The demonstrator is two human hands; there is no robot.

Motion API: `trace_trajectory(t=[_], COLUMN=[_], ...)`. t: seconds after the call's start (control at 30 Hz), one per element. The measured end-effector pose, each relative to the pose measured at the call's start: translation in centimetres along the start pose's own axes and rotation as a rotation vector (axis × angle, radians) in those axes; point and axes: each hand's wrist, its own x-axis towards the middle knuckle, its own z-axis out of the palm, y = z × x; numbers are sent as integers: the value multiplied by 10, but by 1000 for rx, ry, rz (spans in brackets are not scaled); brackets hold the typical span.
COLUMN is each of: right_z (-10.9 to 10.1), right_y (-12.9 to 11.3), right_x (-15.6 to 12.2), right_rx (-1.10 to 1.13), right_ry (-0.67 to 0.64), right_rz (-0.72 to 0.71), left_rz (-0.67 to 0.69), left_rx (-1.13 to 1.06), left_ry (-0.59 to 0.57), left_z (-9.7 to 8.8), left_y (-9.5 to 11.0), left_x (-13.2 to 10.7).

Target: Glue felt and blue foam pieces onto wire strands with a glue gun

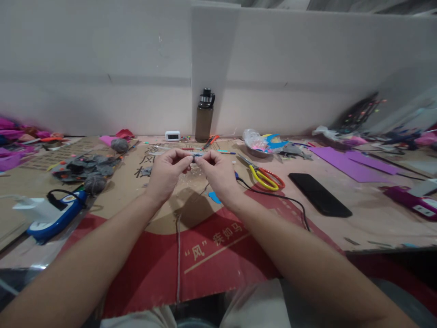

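My left hand (168, 174) and my right hand (220, 175) meet over the cardboard sheet (153, 255), thumbs and forefingers pinched. Between the fingertips is a small grey piece (195, 156); whether it is yarn or cloth I cannot make out, as the fingers cover most of it. A grey yarn strand (178, 255) runs down the red part of the cardboard to its front edge. Under my right wrist lies a blue cut-out scrap (214, 197). Scissors (262, 175) with yellow and orange handles rest just right of that hand.
A dark bottle (204, 119) and small white clock (172, 135) stand by the wall. To the right are a black phone (319, 194), purple sheets (344, 163) and a bowl (261, 152). Grey yarn balls (94, 184) and a blue power strip (56, 223) lie left.
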Motion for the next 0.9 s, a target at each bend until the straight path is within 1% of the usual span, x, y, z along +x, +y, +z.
trace_trajectory(t=[0.1, 0.2, 0.33, 0.43, 0.5, 0.6, 0.7, 0.8, 0.9], right_z=[1, 3, 3, 4, 3, 0, -4, -7, -8], right_y=[0, -1, 0, 3, 6, 11, 13, 13, 12], right_x=[-1, 0, 1, 2, 3, 6, 7, 6, 3], right_rx=[-5, 74, 125, 106, 110, 159, 218, 210, 145], right_ry=[7, 15, -54, -57, -54, -89, -124, -133, -124], right_rz=[-10, 28, 61, 81, 99, 141, 198, 205, 153], left_rz=[-7, -12, -21, -48, -111, -242, -325, -340, -297], left_rx=[1, -4, -23, -5, -24, -141, -208, -153, -70], left_ry=[13, 13, 1, -6, -45, -133, -180, -211, -191], left_z=[0, -1, 0, 1, 0, -3, -7, -7, -5], left_y=[1, 2, 0, 2, 6, 12, 14, 11, 7], left_x=[1, 1, 2, 1, 2, 4, 6, 6, 5])
